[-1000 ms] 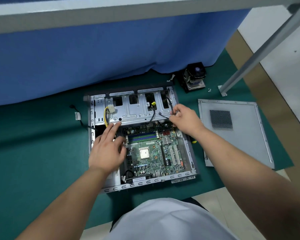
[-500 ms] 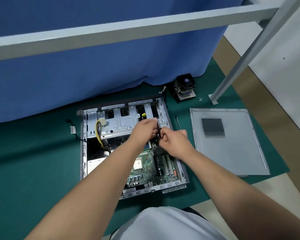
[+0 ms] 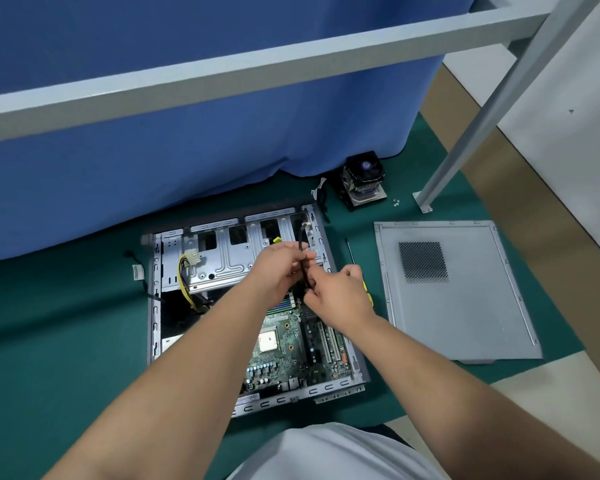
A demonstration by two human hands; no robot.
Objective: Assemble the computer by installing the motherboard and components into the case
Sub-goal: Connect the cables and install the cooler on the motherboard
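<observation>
An open grey computer case (image 3: 155,306) lies flat on the green mat. The green motherboard (image 3: 284,344) sits inside it, with the white CPU socket (image 3: 267,341) showing. My left hand (image 3: 278,268) and my right hand (image 3: 336,296) meet above the board's far right part. Both pinch a thin black cable (image 3: 302,244) that runs up to the case's far right corner. A yellow and black wire bundle with a white plug (image 3: 191,261) rests on the silver drive cage (image 3: 222,258). My forearms hide part of the board.
The grey side panel (image 3: 465,306) lies on the mat right of the case. A CPU cooler with a fan (image 3: 362,180) stands behind it by the blue curtain. A screwdriver (image 3: 352,252) lies between case and panel. A grey frame leg (image 3: 426,199) stands at the far right.
My left hand left the board's left side and moved right to join my right hand on the black cable. The view shifted, so the case sits lower and further left.
</observation>
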